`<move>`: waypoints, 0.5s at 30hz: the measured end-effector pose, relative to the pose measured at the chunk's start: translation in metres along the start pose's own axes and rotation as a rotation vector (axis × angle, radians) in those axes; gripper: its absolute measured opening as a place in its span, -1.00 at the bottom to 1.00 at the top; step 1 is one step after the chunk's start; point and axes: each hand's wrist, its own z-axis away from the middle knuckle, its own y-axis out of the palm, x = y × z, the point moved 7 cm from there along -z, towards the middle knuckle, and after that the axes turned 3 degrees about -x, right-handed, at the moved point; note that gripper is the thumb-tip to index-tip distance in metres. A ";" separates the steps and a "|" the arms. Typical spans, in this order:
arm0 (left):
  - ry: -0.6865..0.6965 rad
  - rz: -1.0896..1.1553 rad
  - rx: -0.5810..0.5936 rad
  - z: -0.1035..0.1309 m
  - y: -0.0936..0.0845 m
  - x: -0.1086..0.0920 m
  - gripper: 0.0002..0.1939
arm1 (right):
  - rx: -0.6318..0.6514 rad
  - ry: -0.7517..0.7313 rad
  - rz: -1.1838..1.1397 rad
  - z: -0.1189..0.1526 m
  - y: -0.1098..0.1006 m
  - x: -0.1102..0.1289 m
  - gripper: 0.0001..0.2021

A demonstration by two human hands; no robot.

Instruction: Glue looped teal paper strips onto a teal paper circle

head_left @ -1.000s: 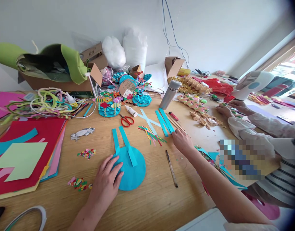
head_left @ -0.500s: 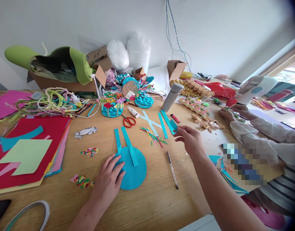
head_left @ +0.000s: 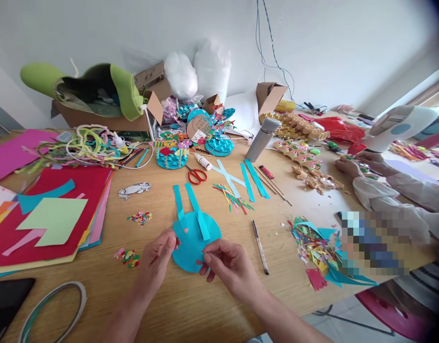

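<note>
Over the round blue paper disc (head_left: 212,227), both my hands are pinched on blue paper that looks like a strip; its outline blends into the disc. At the disc's left edge, my left hand (head_left: 157,257) is closed on one end. My right hand (head_left: 229,267) pinches the other end near the disc's lower right. Two blue strips (head_left: 198,212) lie across the disc's top and jut beyond it. Further off lie more blue strips (head_left: 257,180), crossed pale strips (head_left: 228,176) and thin coloured slivers (head_left: 233,196). A pen (head_left: 260,247) is right of my right hand.
Red-handled scissors (head_left: 197,176), a glue bottle (head_left: 204,162) and a grey flask (head_left: 262,140) stand or lie behind. Coloured sheets (head_left: 94,190) are stacked left. Confetti piles (head_left: 139,218) sit beside the disc. Paper scraps (head_left: 317,252) and another person's hands (head_left: 350,166) are at right.
My right hand has come back from the blue strips at the right to the disc, bringing blue paper. My left hand has gone from resting flat on the disc to pinching.
</note>
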 end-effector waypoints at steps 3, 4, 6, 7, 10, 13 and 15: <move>-0.206 0.194 -0.067 0.002 -0.003 0.020 -0.63 | 0.038 0.095 0.057 0.002 0.007 -0.020 -0.61; -0.234 0.218 -0.090 0.002 -0.004 0.023 -0.65 | 0.055 0.112 0.078 0.003 0.009 -0.023 -0.61; -0.238 0.217 -0.100 0.002 -0.003 0.019 -0.67 | 0.065 0.127 0.127 0.004 0.010 -0.026 -0.61; -0.226 0.192 -0.094 0.002 -0.002 0.015 -0.67 | 0.055 0.131 0.158 0.003 0.011 -0.027 -0.62; -0.180 0.110 -0.079 -0.001 0.001 0.001 -0.65 | 0.022 0.145 0.259 0.001 0.010 -0.027 -0.69; -0.186 0.077 -0.094 -0.004 0.000 -0.003 -0.63 | 0.052 0.163 0.306 -0.004 0.012 -0.031 -0.73; -0.199 0.059 -0.105 -0.005 -0.001 -0.002 -0.64 | 0.083 0.157 0.320 -0.006 0.012 -0.033 -0.76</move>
